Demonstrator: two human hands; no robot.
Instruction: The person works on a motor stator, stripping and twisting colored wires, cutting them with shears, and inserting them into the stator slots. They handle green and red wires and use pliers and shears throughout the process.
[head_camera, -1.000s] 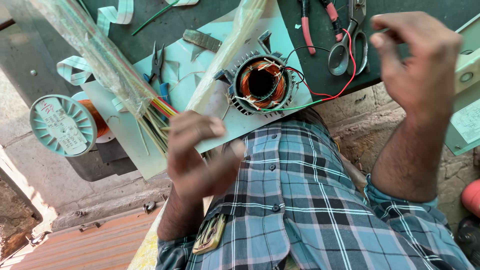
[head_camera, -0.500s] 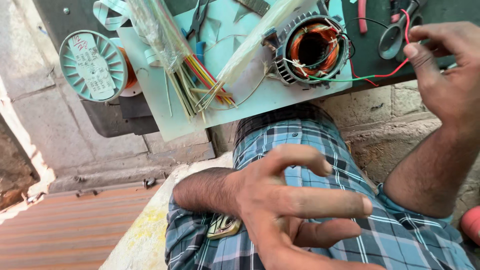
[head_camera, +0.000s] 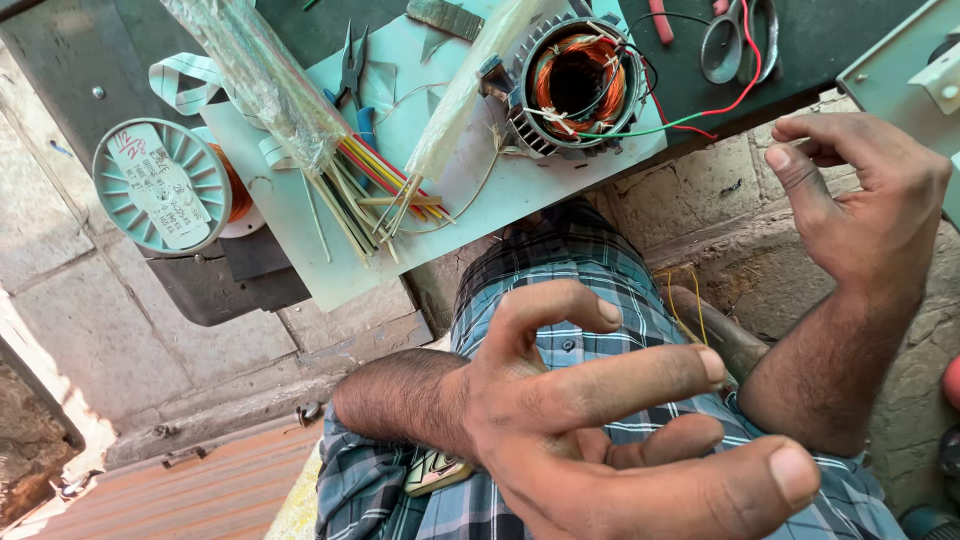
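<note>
My left hand (head_camera: 600, 440) spread, empty, over plaid shirt (head_camera: 590, 260). Right hand (head_camera: 860, 200) half-curled, fingers apart, empty, near stator (head_camera: 575, 85) and red wire (head_camera: 745, 85) on bench (head_camera: 300, 230).

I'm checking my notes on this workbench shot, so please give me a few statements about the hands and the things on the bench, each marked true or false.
1. The left hand holds nothing, fingers spread over the plaid shirt. True.
2. The right hand grips the scissors. False: the scissors lie on the bench, apart from it.
3. The motor stator with copper windings sits on the pale blue sheet. True.
4. Red and green wires run from the stator. True.
5. The pliers lie on the person's lap. False: they lie on the sheet, beside the coloured sleeves.
</note>
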